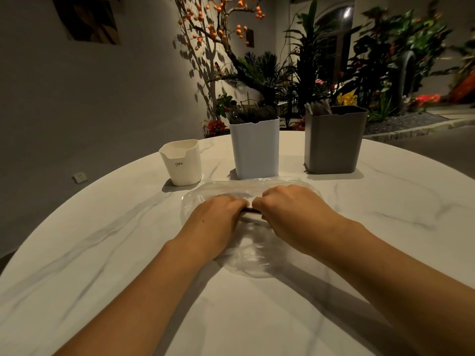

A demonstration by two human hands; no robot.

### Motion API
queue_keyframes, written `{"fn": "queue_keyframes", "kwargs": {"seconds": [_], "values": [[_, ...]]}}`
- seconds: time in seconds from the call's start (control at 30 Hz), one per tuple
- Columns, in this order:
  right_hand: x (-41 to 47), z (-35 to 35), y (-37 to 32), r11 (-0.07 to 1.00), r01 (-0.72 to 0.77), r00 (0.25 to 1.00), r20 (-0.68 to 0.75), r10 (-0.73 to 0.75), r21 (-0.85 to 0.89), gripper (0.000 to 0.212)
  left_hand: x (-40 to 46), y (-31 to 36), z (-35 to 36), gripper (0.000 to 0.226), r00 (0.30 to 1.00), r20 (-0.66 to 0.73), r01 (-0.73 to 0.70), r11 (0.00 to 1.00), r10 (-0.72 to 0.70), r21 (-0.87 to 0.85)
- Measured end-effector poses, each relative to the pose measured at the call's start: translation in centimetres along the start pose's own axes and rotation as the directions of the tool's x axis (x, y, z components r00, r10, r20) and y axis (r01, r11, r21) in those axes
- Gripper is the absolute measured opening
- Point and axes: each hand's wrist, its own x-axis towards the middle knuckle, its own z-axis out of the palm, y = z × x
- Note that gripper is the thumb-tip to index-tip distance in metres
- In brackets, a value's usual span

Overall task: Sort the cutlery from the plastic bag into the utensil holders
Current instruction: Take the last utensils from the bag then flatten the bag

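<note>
Holders line the counter (102, 253): small cream cup (181, 161), white holder (254, 147), grey holder (334, 140). Nearer, left hand (218, 217) and right hand (288, 209), each grip curled, pinch the clear plastic bag (246, 263) lying flat between them.

Dim, warm light falls from above and behind, leaving soft shadows on the worktop (102, 253) and branch shadows on the wall (128, 86). Wide-angle distortion bends the edges, and the plants (401, 55) at right are motion-blurred

Both hands (254, 214) on clear plastic bag (246, 263) before three holders (254, 147)
</note>
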Motion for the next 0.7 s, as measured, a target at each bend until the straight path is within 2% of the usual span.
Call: {"fn": "queue_keyframes", "kwargs": {"seconds": [0.07,0.17,0.3,0.37,0.43,0.5,0.6,0.7], "values": [[-0.4,-0.1,0.4,0.996,0.015,0.998,-0.055,-0.02,-0.09,0.032,0.0,-0.1,0.0,0.029,1.0,-0.002,0.005,1.0,-0.005,0.015],[-0.3,0.2,0.8,0.994,0.006,0.995,-0.098,-0.017,-0.109,0.029,0.0,-0.2,0.2,0.031,1.0,-0.013,0.006,1.0,-0.005,0.021],[-0.1,0.8,0.8,0.992,0.056,0.975,-0.222,-0.03,0.111,0.046,-0.1,0.0,0.0,0.03,0.998,-0.061,-0.006,1.0,0.006,-0.007],[-0.1,0.8,0.6,0.96,0.124,0.946,-0.322,-0.038,0.252,0.045,-0.3,0.5,-0.4,0.035,0.995,-0.103,0.001,0.999,-0.006,-0.05],[0.0,0.7,0.5,0.901,0.197,0.902,-0.432,-0.012,0.387,0.036,-0.5,0.9,-0.5,0.039,0.985,-0.172,0.002,0.995,-0.019,-0.099],[0.1,0.4,0.5,0.834,0.245,0.857,-0.512,0.052,0.494,0.029,-0.4,1.1,-0.4,0.032,0.961,-0.273,-0.071,0.989,0.032,-0.131],[0.1,-0.3,0.4,0.669,0.227,0.862,-0.466,0.199,0.708,0.023,-0.2,1.2,-0.2,0.016,0.934,-0.356,-0.122,0.963,0.03,-0.24],[0.2,-0.5,0.8,0.552,0.206,0.869,-0.411,0.276,0.808,0.012,0.0,1.4,-0.2,0.01,0.938,-0.346,-0.114,0.917,-0.028,-0.383]]}}
